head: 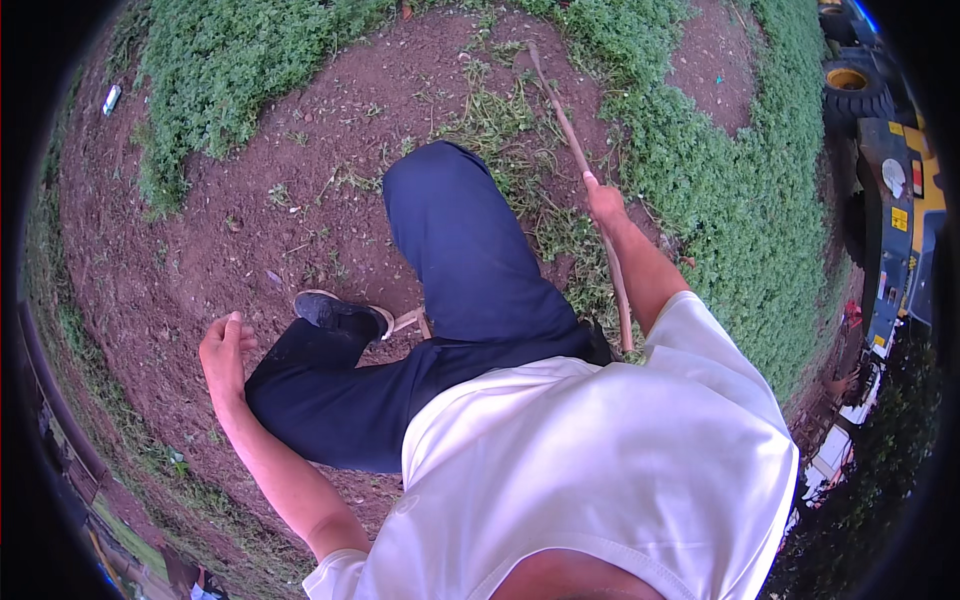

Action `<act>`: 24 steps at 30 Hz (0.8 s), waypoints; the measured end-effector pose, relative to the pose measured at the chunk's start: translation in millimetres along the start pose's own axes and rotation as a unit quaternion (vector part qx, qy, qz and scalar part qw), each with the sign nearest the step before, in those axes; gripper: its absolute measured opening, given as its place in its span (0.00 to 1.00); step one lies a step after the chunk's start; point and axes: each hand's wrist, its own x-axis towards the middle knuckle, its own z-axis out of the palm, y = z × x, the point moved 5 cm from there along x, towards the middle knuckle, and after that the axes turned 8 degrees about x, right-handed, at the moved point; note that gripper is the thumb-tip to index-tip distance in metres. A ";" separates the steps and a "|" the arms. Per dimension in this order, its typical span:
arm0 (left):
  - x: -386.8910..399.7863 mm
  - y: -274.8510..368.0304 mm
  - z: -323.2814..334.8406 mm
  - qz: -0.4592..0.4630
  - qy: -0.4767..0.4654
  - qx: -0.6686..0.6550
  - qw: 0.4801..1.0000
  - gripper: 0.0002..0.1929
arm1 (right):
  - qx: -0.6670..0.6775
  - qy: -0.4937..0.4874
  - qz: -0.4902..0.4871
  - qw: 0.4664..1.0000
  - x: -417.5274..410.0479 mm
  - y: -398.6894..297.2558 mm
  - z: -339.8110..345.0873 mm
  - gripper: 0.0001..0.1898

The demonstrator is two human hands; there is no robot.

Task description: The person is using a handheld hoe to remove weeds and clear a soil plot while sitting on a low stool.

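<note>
My right hand [606, 201] is closed around a long wooden pole [564, 124]. The pole slants from bare soil and cut weeds at its far end, past my raised knee, to a near end beside my hip. Whether a tool head is fixed to it cannot be made out. Off to the left, my left hand [227, 341] hangs beside my bent leg with fingers loosely curled, and no object shows in it. Pulled or cut green weeds [510, 124] lie in a strip between my knee and the pole.
Low leafy plants [750, 247] grow densely to the right, and another patch [225, 67] at the upper left. Pieces of wood [411, 321] show by my dark shoe [341, 315]. A yellow-and-grey wheeled machine [892, 217] stands at the right rim. A small whitish packet [112, 100] lies far left.
</note>
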 end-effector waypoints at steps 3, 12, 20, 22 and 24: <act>-0.1 4.6 0.2 0.001 -0.003 0.000 1.000 0.22 | 0.014 -0.031 0.035 0.999 -29.3 60.0 -24.0 0.36; 8.3 0.0 0.2 0.022 -0.001 0.031 0.999 0.22 | -0.192 0.024 0.120 0.974 -240.1 235.6 -120.8 0.40; 2.7 -6.8 -6.4 0.026 0.010 0.018 0.999 0.21 | -0.212 0.041 0.022 0.976 -229.0 184.8 -109.0 0.39; 2.2 -6.4 -5.0 0.028 0.011 0.006 1.000 0.21 | -0.166 0.021 -0.032 0.985 -179.9 146.4 -73.6 0.37; -2.9 -11.7 -6.8 0.019 0.020 0.008 1.000 0.21 | -0.107 -0.006 -0.088 0.990 -142.0 79.0 -28.4 0.36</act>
